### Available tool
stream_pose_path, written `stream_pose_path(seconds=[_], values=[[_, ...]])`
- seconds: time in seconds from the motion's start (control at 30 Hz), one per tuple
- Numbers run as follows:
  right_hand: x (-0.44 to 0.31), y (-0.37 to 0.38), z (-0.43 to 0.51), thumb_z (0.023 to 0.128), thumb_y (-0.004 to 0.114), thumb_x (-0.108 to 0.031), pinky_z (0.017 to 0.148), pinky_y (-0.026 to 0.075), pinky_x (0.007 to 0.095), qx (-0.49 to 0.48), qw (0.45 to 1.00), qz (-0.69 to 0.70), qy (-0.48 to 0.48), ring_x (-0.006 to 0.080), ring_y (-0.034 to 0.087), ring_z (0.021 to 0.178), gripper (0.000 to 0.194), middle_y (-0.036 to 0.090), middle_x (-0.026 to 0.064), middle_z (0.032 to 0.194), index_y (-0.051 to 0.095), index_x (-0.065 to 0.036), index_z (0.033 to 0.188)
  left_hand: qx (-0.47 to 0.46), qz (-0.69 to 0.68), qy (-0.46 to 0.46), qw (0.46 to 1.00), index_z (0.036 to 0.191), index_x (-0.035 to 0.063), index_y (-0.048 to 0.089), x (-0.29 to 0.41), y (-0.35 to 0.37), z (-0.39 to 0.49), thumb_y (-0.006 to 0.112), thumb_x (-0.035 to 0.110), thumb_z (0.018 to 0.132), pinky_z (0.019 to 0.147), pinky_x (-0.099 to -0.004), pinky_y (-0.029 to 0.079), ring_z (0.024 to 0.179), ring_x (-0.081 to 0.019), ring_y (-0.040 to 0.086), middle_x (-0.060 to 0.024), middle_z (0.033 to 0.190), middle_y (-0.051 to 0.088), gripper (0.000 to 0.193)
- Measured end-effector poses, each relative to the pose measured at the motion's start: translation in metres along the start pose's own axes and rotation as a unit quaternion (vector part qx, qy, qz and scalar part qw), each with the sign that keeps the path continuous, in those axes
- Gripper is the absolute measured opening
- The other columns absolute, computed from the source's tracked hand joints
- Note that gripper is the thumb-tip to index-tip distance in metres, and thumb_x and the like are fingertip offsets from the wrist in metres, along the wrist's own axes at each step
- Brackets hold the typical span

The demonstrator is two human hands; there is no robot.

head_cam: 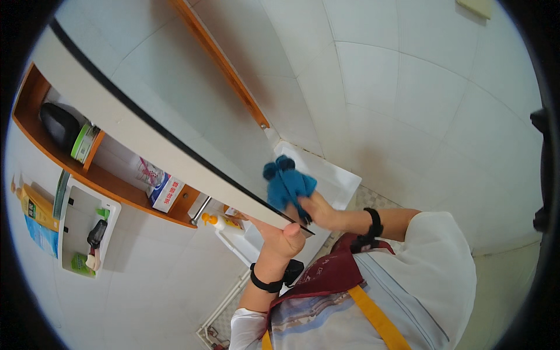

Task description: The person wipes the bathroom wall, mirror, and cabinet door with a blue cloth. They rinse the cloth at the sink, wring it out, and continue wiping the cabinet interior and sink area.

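Observation:
A mirrored panel [197, 127] with a pale edge and a black border runs diagonally across the view. My left hand [282, 240] grips its near end, thumb over the edge and the other fingers partly hidden. In my right hand [321, 212] is a bunched blue cloth [299, 186], pressed at the mirror's face near that end. The glass reflects the cloth, so the line where they touch is hard to make out. Beneath both hands is a white washbasin [339, 175].
An orange wooden shelf [118, 194] holds a black bottle [60, 124], a green-lidded jar [83, 142], a glass [148, 173] and a box [166, 194]. A white wall caddy [78, 218], a yellow tube [39, 205] and a pump bottle [225, 223] are nearby. An orange strip [223, 65] borders the mirror's far side.

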State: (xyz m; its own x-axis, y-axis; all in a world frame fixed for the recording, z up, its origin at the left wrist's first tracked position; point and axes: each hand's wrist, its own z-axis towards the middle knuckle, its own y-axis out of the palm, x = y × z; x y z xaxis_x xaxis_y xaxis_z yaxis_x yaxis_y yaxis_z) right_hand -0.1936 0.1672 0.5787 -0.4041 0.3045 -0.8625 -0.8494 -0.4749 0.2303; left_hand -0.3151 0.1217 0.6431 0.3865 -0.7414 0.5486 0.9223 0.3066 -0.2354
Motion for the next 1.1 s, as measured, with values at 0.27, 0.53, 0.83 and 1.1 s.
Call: stream_pose_path(seconds=[0.27, 0.53, 0.83, 1.1], values=[[-0.070, 0.029, 0.080, 0.099, 0.057, -0.042, 0.121, 0.016, 0.0555, -0.059, 0.908, -0.080, -0.408, 0.0451, 0.021, 0.150, 0.060, 0.026, 0.0226, 0.160, 0.040, -0.014, 0.150, -0.051, -0.018, 0.003, 0.999, 0.152, -0.0091, 0.018, -0.007, -0.020, -0.006, 0.040, 0.077, 0.093, 0.118, -0.0454, 0.022, 0.142, -0.0344, 0.032, -0.0245, 0.152, 0.029, 0.107], [-0.014, -0.019, 0.298, 0.103, 0.050, -0.040, 0.093, 0.048, 0.0370, 0.078, 0.995, -0.016, -0.064, 0.0218, 0.062, 0.108, 0.044, 0.067, 0.0148, 0.119, 0.064, -0.001, 0.120, -0.027, 0.073, 0.023, 0.997, 0.153, -0.0098, 0.015, 0.000, -0.013, 0.005, 0.037, 0.070, 0.098, 0.117, -0.0502, 0.015, 0.146, -0.0404, 0.018, -0.0288, 0.155, 0.021, 0.099], [0.069, -0.025, 0.072, 0.108, 0.040, -0.039, 0.110, 0.037, 0.0338, 0.041, 0.997, 0.007, 0.061, 0.0175, 0.048, 0.121, 0.051, 0.053, 0.0089, 0.133, 0.045, -0.002, 0.143, 0.004, 0.112, 0.061, 0.992, 0.151, -0.0065, 0.027, 0.009, 0.001, 0.013, 0.033, 0.066, 0.099, 0.118, -0.0586, 0.012, 0.144, -0.0475, 0.021, -0.0300, 0.154, 0.026, 0.090], [-0.123, 0.003, 0.103, 0.103, 0.053, -0.023, 0.122, 0.014, 0.0507, -0.106, 0.894, -0.227, -0.372, 0.0394, 0.015, 0.153, 0.058, 0.027, 0.0203, 0.162, 0.033, -0.003, 0.154, 0.030, 0.138, 0.127, 0.982, 0.152, -0.0098, 0.024, 0.029, -0.001, 0.027, 0.037, 0.060, 0.101, 0.117, -0.0646, 0.011, 0.147, -0.0522, 0.015, -0.0323, 0.158, 0.018, 0.088]])
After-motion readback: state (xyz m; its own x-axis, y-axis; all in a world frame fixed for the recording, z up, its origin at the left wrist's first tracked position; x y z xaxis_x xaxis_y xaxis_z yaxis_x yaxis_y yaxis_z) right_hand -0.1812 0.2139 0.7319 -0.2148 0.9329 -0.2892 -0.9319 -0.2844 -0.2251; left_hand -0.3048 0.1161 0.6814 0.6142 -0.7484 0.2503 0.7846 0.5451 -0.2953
